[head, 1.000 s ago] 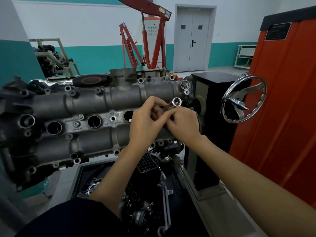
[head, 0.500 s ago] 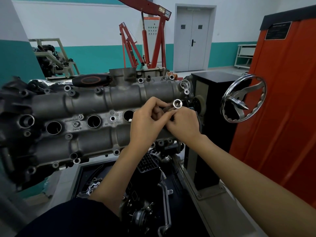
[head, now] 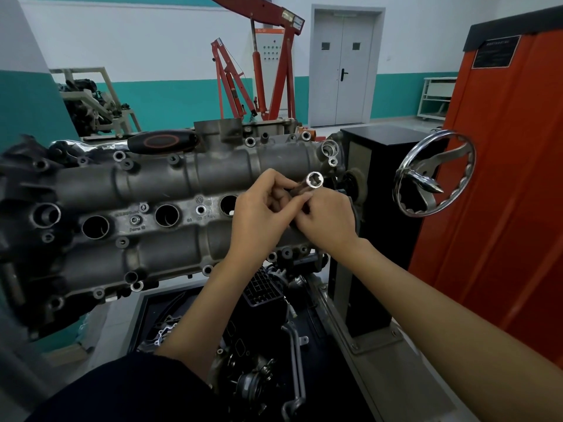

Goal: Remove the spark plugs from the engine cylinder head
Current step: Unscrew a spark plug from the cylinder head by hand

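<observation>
Grip: left hand (head: pixel 264 205) and right hand (head: pixel 327 219) both pinch the spark plug socket (head: pixel 308 184).
Risk: socket may slip into the open plug well (head: pixel 229 204) just left.

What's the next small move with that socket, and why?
Probably turn the socket by hand and draw it out of its well. Both the left hand and right hand pinch it, its drive end is bare, and the ratchet handle lies on the cylinder head.
</observation>
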